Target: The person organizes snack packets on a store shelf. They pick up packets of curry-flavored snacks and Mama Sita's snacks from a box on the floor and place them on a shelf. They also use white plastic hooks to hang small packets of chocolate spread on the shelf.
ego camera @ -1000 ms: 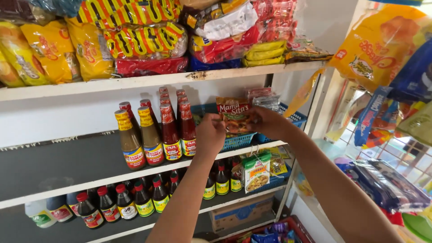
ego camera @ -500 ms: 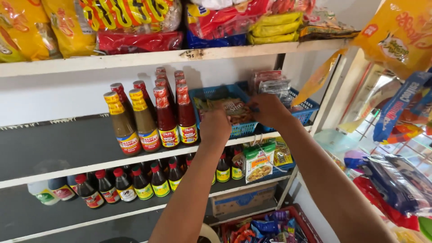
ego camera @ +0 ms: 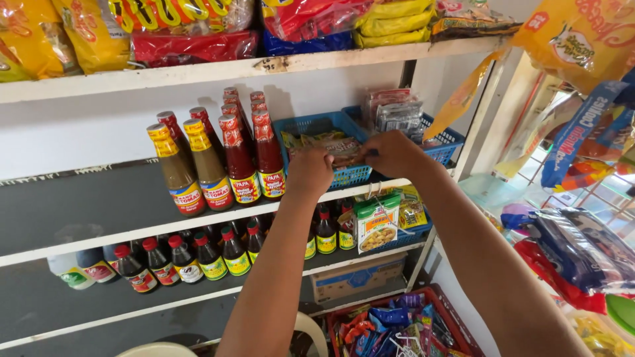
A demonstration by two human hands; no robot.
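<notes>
On the middle shelf (ego camera: 99, 235), a cluster of sauce bottles (ego camera: 218, 158) stands left of a plastic basket (ego camera: 331, 125). Sachets (ego camera: 334, 147) lie in that basket, with both hands at its front: the left hand (ego camera: 309, 173) just beside the bottles, the right hand (ego camera: 395, 153) to its right. A second basket (ego camera: 442, 142) of packets sits further right. Smaller bottles (ego camera: 192, 258) line the shelf below; snack bags (ego camera: 192, 46) lie on the shelf above.

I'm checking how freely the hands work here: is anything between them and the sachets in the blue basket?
Nothing visible is. The left hand and right hand are already at the sachets over the blue basket; the red-capped bottles stand off to the left.
</notes>
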